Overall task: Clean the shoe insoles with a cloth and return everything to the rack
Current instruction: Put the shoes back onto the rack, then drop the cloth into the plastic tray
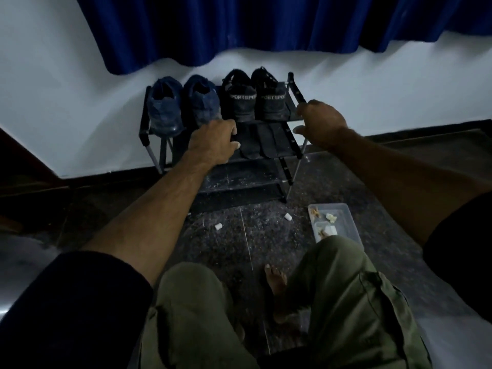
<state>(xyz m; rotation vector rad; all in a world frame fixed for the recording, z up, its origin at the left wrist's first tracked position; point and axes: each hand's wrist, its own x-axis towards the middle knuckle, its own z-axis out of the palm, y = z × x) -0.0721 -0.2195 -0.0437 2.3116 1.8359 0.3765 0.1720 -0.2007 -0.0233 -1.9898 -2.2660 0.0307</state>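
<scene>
Floor: tray [346,214] by the knee | left hand [213,141] fingers curled on the insoles [262,142] on the rack [290,153] middle shelf, grip pinching, lift flat | right hand [320,122] relaxed, fingers apart, beside rack post, steady it | shoes [239,99] on top shelf | cloth unseen

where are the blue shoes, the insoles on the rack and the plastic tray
blue shoes [183,105], head view, on the inner edge of the left shoe's heel, top shelf
insoles [262,141], head view, between the two dark insoles, on their inner edges, second shelf
plastic tray [346,221], head view, bare right part of its floor
</scene>
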